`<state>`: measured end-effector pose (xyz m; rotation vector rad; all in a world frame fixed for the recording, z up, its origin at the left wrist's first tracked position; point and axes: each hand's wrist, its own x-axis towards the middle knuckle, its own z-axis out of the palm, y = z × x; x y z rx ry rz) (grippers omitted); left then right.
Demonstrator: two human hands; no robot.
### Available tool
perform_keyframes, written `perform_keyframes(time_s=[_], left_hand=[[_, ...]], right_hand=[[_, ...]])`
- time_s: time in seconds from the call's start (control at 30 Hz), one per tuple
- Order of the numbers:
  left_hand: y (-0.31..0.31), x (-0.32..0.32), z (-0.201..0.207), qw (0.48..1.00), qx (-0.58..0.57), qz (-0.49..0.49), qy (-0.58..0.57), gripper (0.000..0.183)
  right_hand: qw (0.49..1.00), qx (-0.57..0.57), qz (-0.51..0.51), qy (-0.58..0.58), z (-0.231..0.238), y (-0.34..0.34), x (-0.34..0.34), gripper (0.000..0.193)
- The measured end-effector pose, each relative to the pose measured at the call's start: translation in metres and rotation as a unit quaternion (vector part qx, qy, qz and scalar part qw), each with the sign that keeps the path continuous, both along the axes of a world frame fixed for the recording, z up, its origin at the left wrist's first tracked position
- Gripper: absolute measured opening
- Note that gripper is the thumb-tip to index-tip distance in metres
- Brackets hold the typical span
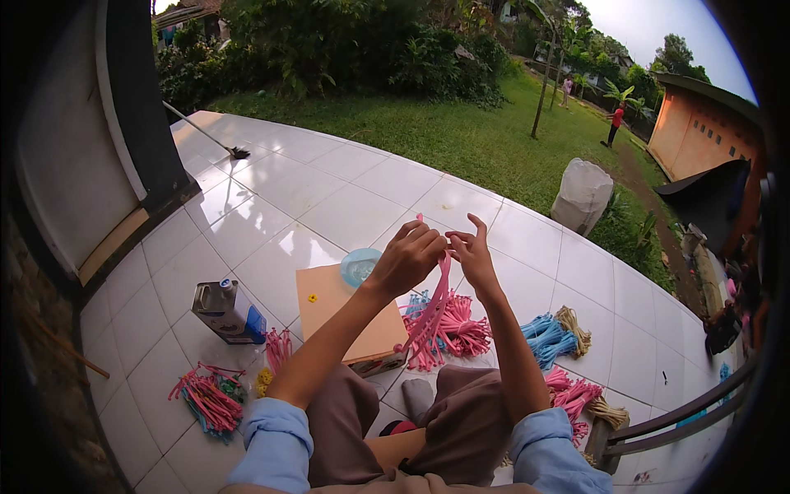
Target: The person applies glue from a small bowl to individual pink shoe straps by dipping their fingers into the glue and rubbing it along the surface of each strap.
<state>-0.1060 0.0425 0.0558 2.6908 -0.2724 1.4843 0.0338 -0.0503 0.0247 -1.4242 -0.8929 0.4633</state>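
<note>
In front of me, above the tiled floor, my left hand is closed around several soft pink cords, with a short pink end sticking up over its knuckles. The cords droop from between my hands down toward my lap. Close beside it, my right hand pinches at the same cords near their top, one finger raised. Beneath my hands lies a pile of pink cord bundles with light blue ones at its far left. A tan board carries a small yellow piece and a translucent blue dish.
To the left stand a metal can and a mixed cord pile. Blue bundles, beige bundles and more pink bundles lie right, near a wooden frame. A white sack borders the grass; a person stands far off.
</note>
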Motion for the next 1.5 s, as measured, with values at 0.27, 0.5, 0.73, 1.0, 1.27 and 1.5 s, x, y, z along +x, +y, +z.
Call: perform_keyframes(time_s=[0.27, 0.5, 0.73, 1.0, 1.27, 1.5], left_hand=[[-0.033, 0.019, -0.036, 0.962, -0.146, 0.199, 0.116, 0.021], [-0.035, 0.001, -0.025, 0.965, -0.227, 0.070, 0.110, 0.025], [-0.006, -0.008, 0.008, 0.828, -0.555, -0.080, -0.005, 0.020], [0.032, -0.027, 0.001, 0.741, -0.664, -0.105, -0.009, 0.017], [0.054, -0.043, -0.013, 0.720, -0.685, -0.087, -0.060, 0.020], [0.060, -0.060, -0.012, 0.708, -0.696, -0.116, -0.033, 0.016]], right_hand=[[0.945, 0.193, 0.144, 0.224, 0.010, -0.028, -0.022, 0.063], [0.985, 0.143, 0.025, 0.092, 0.022, -0.034, -0.033, 0.045], [0.982, 0.074, -0.032, -0.171, 0.014, -0.029, -0.054, 0.050], [0.999, 0.028, 0.034, 0.018, -0.011, -0.020, -0.027, 0.028], [0.991, 0.014, 0.129, -0.030, -0.010, -0.005, -0.024, 0.036], [0.979, -0.029, 0.106, -0.170, -0.009, -0.006, -0.027, 0.051]])
